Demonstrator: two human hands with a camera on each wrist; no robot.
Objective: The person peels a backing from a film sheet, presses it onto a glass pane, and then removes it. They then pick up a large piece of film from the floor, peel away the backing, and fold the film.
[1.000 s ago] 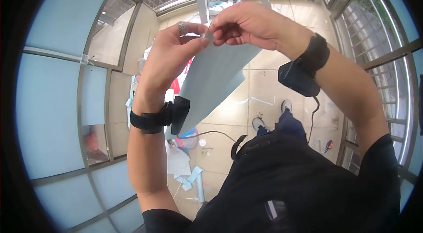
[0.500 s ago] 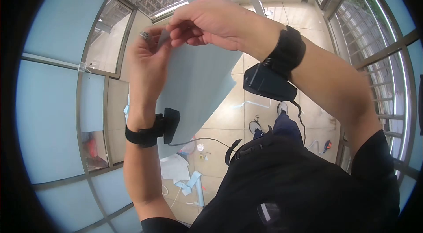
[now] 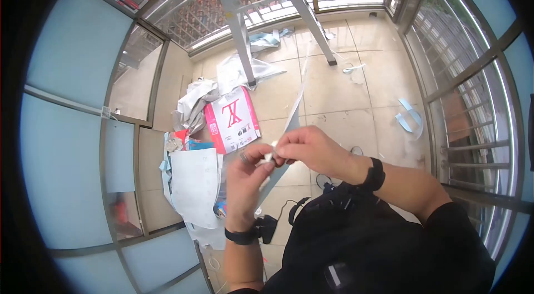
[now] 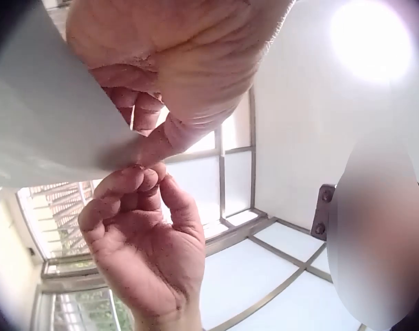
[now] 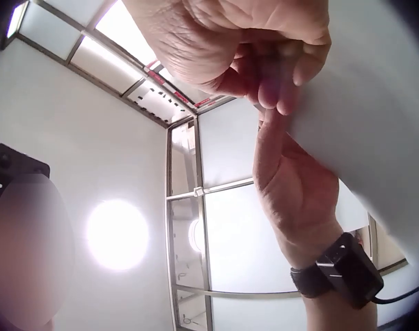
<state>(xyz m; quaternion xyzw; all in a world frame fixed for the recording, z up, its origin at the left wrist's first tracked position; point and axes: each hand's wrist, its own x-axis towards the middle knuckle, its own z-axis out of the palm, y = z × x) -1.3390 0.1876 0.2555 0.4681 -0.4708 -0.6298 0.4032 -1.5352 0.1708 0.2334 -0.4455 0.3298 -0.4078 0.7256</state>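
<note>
A large, thin, pale blue-grey sheet of film (image 4: 51, 117) hangs from my two hands; the head view shows it nearly edge-on. My left hand (image 3: 243, 183) pinches its corner between thumb and index finger, a ring on one finger. Right beside it, the thumb and curled fingers of my right hand (image 3: 317, 152) pinch the same corner, the fingertips of both hands meeting. A small whitish bit shows between them in the head view. In the right wrist view the sheet spreads out to the right of the hands, and the left hand comes up from below.
An aluminium stepladder (image 3: 236, 21) stands by the railing. A pink and white package (image 3: 231, 119), crumpled silvery sheeting (image 3: 194, 105) and white sheets (image 3: 194, 183) lie on the tiled floor at left. Pale blue scraps (image 3: 409, 116) lie at right. Frosted panels (image 3: 67, 160) line the left side.
Both hands have come down nearer my body, still together at the corner. The sheet has turned from its broad face to nearly edge-on. More floor and ladder show in the head view.
</note>
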